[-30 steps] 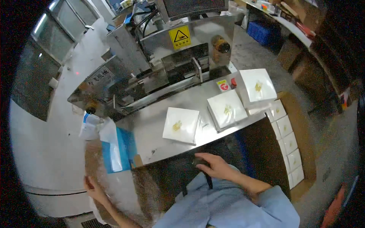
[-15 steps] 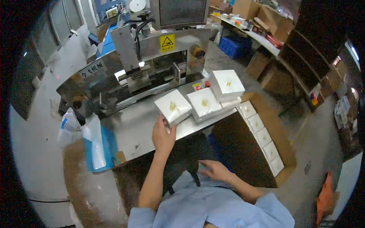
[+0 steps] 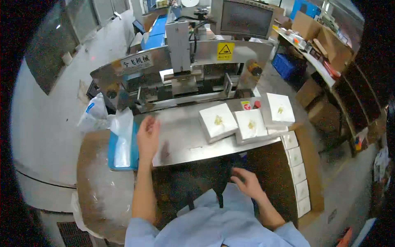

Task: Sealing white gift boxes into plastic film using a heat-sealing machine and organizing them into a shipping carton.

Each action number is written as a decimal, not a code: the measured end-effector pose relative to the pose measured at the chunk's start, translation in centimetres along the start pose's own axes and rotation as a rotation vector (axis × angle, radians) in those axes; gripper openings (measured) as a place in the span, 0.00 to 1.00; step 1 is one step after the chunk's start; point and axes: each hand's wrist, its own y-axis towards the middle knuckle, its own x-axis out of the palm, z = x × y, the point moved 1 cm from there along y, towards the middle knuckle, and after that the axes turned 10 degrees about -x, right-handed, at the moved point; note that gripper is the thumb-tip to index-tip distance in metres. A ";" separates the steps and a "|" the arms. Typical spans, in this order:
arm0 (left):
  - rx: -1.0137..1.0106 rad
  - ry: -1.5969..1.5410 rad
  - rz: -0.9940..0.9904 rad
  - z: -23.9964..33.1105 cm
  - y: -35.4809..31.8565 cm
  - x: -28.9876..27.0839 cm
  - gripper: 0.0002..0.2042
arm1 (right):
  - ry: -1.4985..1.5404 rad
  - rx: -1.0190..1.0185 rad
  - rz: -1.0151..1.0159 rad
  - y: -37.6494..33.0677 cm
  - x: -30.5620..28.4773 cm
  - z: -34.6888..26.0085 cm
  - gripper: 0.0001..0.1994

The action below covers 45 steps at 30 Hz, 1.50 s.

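My left hand (image 3: 148, 133) is over the left part of the metal worktop (image 3: 181, 144), right of a blue box (image 3: 135, 142) with clear plastic bags (image 3: 122, 142) on it. Its fingers are loosely bent and hold nothing that I can see. My right hand (image 3: 248, 183) hovers near my lap, below the worktop's front edge, empty with fingers apart. On the right of the worktop sit white square packs, apparently of napkins, with a gold-green print: a left pack (image 3: 218, 122), a middle pack (image 3: 252, 125) and a right pack (image 3: 279, 110) stacked higher.
Behind the worktop stands a metal machine (image 3: 160, 88) with a yellow warning sign (image 3: 225, 51) and a screen (image 3: 246, 19). At right, a cardboard box (image 3: 310, 164) holds a row of packs (image 3: 298, 175). A carton of clear plastic (image 3: 107, 189) is at lower left.
My left hand has let go of the left pack and moved left toward the blue box. The pack stays on the worktop. The view has shifted left.
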 end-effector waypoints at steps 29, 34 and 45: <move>-0.321 -0.323 -0.465 6.4 -3.4 22.2 0.34 | 0.658 0.132 0.701 10.7 -23.0 12.6 0.39; -0.252 -0.243 -0.506 5.4 -5.3 28.5 0.42 | 0.658 0.240 0.647 12.8 -20.7 11.9 0.41; -0.359 -0.270 -0.590 4.2 -6.8 21.6 0.38 | 0.648 0.186 0.707 9.2 -22.1 12.7 0.35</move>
